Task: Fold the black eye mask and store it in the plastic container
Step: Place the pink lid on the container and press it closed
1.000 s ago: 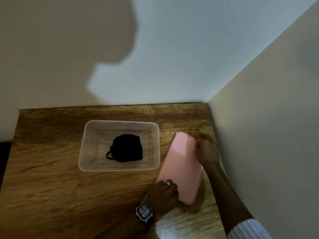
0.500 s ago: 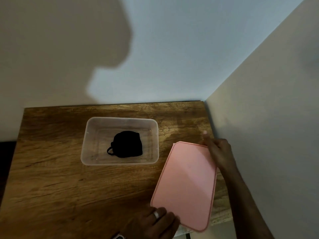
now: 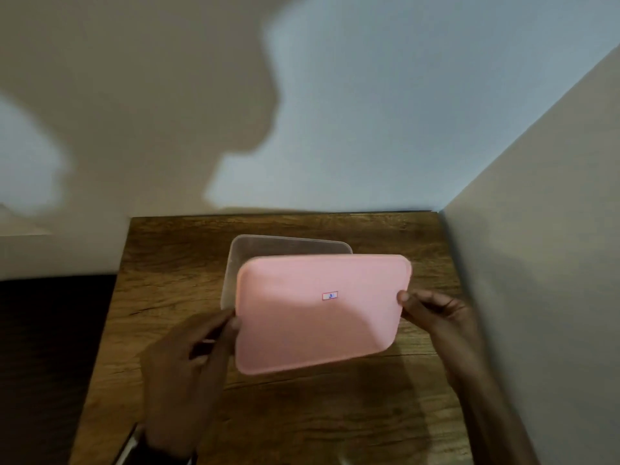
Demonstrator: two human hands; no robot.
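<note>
I hold a pink lid (image 3: 318, 313) in the air by its two short ends, my left hand (image 3: 191, 357) on the left end and my right hand (image 3: 432, 313) on the right end. The lid hangs tilted over the clear plastic container (image 3: 241, 253), of which only the far rim and left wall show. The black eye mask is hidden behind the lid. A small red sticker sits near the lid's middle.
The container stands on a wooden table (image 3: 161, 297) set in a corner. A wall (image 3: 536, 263) runs along the table's right edge and another behind it. A dark area lies left of the table.
Both hands lifted the pink lid off the table at the right, turned it lengthwise and carried it left over the container. The eye mask went out of sight behind it.
</note>
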